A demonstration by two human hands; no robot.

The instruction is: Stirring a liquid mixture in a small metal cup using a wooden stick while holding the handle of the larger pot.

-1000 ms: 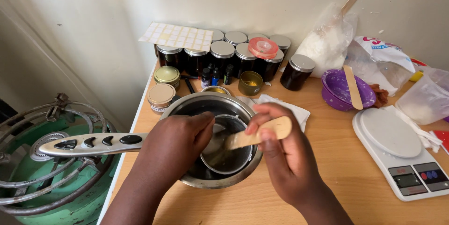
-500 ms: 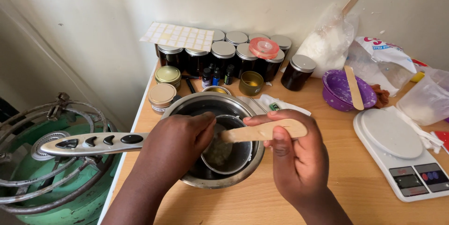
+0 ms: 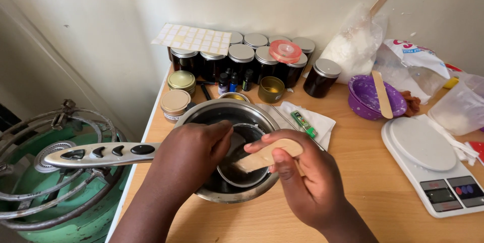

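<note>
**Wooden stick in the small cup, both hands at the saucepan**

The right hand (image 3: 307,182) has its grip clenched around a flat wooden stick (image 3: 267,154), whose lower end dips into a small metal cup (image 3: 244,159). That cup sits inside a steel saucepan (image 3: 222,114) on the wooden counter (image 3: 383,172). The left hand (image 3: 189,157) lies over the saucepan's near-left rim, fingers curled on the cup's edge, grasping it. The saucepan's long handle (image 3: 101,153) points left over a green gas burner (image 3: 45,182). Dark lidded jars (image 3: 239,61) line the wall behind; a white kitchen scale (image 3: 428,165) stands well to the right.
</note>
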